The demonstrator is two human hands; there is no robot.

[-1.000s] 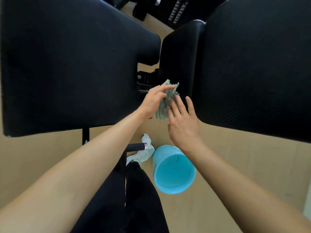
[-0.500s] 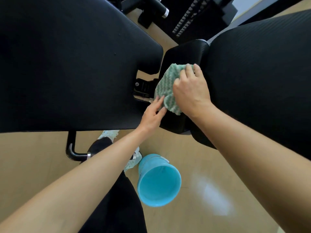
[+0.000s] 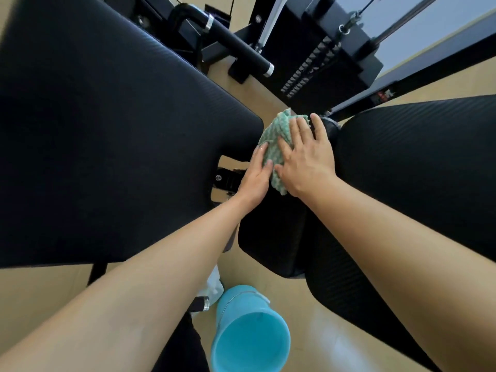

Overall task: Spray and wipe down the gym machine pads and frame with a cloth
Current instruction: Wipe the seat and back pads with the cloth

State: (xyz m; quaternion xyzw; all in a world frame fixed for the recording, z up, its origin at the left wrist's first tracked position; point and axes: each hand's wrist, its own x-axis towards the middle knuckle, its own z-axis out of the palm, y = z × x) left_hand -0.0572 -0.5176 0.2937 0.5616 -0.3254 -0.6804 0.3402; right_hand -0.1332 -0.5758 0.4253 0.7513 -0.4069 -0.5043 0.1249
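Blue bucket (image 3: pixel 249 331) on the floor by my feet. Further up, left hand (image 3: pixel 255 181): fingers (image 3: pixel 261 154) straight, laid along the left edge of the cloth (image 3: pixel 276 135). Can't tell if the tips are on it or just beside it. Right hand (image 3: pixel 306 162): fingers (image 3: pixel 296 130) spread flat, pressing the cloth onto the narrow middle pad (image 3: pixel 271 237), between the left pad (image 3: pixel 107 130) and right pad (image 3: pixel 416 170). Neither hand curls round it. Weight stack (image 3: pixel 322 57) behind.

Green-white patterned cloth (image 3: pixel 279 140), blue bucket (image 3: pixel 249 334), black pads (image 3: pixel 107 146)
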